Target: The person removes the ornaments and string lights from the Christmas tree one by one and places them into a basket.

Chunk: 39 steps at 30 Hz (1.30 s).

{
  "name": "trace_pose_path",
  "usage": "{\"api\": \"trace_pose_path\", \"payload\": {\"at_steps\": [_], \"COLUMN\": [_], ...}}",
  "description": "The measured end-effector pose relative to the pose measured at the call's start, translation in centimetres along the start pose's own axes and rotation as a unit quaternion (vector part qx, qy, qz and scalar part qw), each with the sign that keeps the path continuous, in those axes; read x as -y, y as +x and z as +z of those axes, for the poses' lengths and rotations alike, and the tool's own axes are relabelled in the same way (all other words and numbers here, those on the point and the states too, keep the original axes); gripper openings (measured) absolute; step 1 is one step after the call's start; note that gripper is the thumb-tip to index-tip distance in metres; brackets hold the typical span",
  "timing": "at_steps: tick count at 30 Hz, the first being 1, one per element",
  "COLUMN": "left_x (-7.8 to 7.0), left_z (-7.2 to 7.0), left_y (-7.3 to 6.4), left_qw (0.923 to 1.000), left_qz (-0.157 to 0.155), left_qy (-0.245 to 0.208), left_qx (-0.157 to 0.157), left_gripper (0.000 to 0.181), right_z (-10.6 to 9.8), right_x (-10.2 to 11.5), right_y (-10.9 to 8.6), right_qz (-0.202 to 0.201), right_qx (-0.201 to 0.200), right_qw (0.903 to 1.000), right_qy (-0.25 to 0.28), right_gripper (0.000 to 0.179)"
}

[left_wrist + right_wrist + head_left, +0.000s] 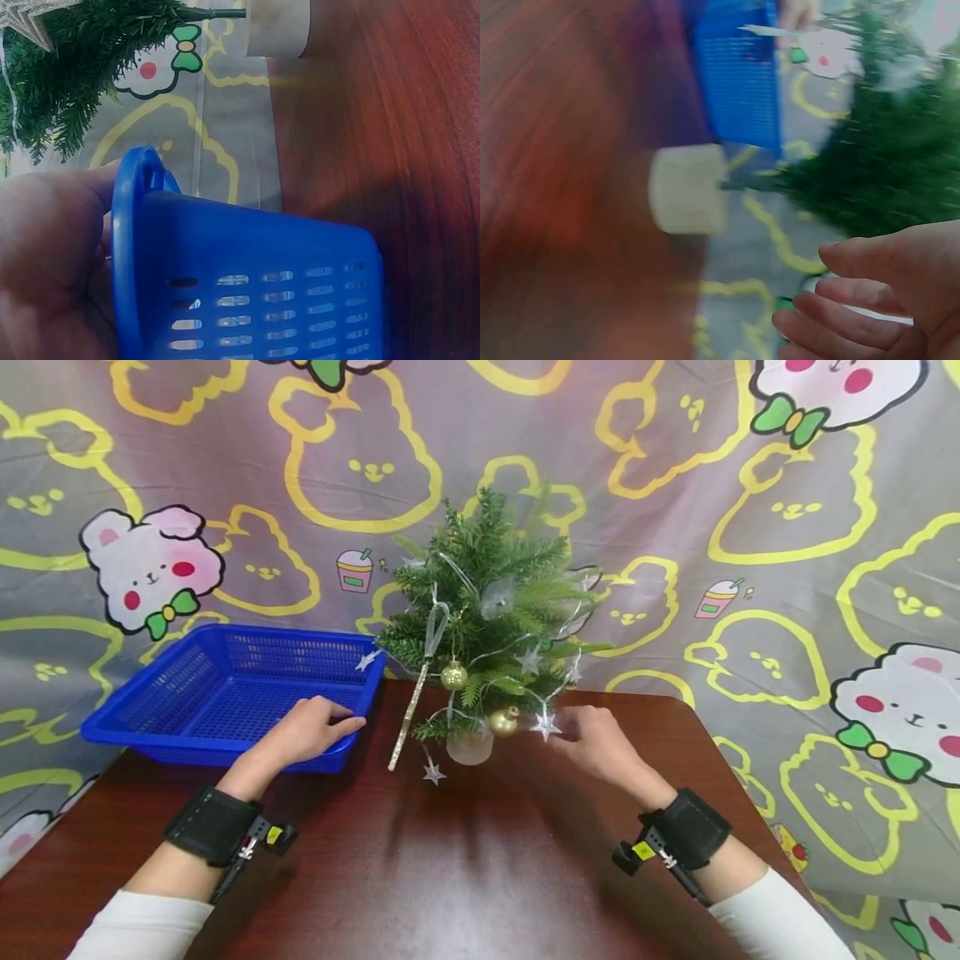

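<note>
My left hand (311, 728) grips the near right corner of a blue plastic basket (180, 750). In the left wrist view the basket's rim (126, 285) sits between the thumb and the fingers, which are partly hidden behind it. A small artificial Christmas tree (487, 547) stands upright on a pale round base (471, 750). My right hand (600, 742) is beside the tree's lower right branches, close to a clear star light (545, 724). The right wrist view shows its fingers (840, 319) loosely bent and holding nothing.
On the tree hang a glittery gold stick (408, 714), a gold glitter ball (453, 675), a shiny gold ball (503, 721) and a string of star lights. Another star (432, 772) dangles low in front. A patterned curtain (495, 435) hangs behind the brown table (480, 877).
</note>
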<state>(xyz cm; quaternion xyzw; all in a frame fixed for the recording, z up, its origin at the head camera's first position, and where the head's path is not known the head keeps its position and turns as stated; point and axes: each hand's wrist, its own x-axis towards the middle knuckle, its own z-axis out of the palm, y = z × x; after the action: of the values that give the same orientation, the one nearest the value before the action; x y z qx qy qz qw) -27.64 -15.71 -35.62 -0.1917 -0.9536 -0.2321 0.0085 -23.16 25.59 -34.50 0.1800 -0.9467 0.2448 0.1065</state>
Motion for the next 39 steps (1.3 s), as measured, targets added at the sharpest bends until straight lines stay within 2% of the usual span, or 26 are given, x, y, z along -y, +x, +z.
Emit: {"api": "trace_pose_path", "payload": {"at_steps": [4, 9, 13, 16, 20, 23, 27, 30, 35, 39], "left_x": [0.2, 0.2, -0.1, -0.7, -2.0, -3.3, -5.5, -7.5, -10.7, -13.1], "left_z": [0.1, 0.1, -0.4, -1.0, -1.9, -2.5, -3.2, -3.7, -4.2, -3.7], "left_y": [-0.1, -0.1, -0.3, -0.6, -1.1, -1.5, -2.0, -2.4, -3.3, -3.5], "left_qw": [0.9999, 0.9995, 0.9988, 0.9968, 0.9905, 0.9802, 0.9579, 0.9404, 0.9170, 0.9028], "left_qz": [0.003, 0.014, 0.023, 0.033, 0.043, 0.055, 0.083, 0.109, 0.172, 0.229], "left_qy": [0.004, 0.009, 0.012, 0.009, -0.005, -0.023, -0.047, -0.066, -0.090, -0.104], "left_qx": [-0.009, -0.026, -0.043, -0.072, -0.131, -0.189, -0.271, -0.315, -0.349, -0.349], "left_gripper": [0.039, 0.036, 0.033, 0.032, 0.030, 0.026, 0.021, 0.019, 0.019, 0.020], "right_z": [-3.6, -7.4, -9.4, -10.2, -10.8, -10.9, -10.9, -10.8, -10.5, -10.3], "right_x": [0.4, 1.2, 1.9, 2.3, 2.8, 3.1, 3.2, 3.2, 3.2, 3.4], "right_y": [-1.1, -2.0, -2.0, -1.8, -1.3, -1.1, -0.8, -0.7, -0.4, -0.2], "right_qz": [0.013, 0.018, 0.010, -0.001, -0.001, 0.007, 0.012, 0.013, 0.005, 0.001], "right_qx": [-0.016, -0.093, -0.139, -0.152, -0.155, -0.148, -0.136, -0.131, -0.127, -0.121], "right_qw": [0.9998, 0.9955, 0.9891, 0.9855, 0.9840, 0.9845, 0.9854, 0.9851, 0.9847, 0.9851], "right_qy": [0.007, 0.011, 0.048, 0.075, 0.088, 0.094, 0.102, 0.110, 0.120, 0.122], "right_gripper": [0.014, 0.018, 0.023, 0.026, 0.030, 0.033, 0.036, 0.037, 0.036, 0.035]}}
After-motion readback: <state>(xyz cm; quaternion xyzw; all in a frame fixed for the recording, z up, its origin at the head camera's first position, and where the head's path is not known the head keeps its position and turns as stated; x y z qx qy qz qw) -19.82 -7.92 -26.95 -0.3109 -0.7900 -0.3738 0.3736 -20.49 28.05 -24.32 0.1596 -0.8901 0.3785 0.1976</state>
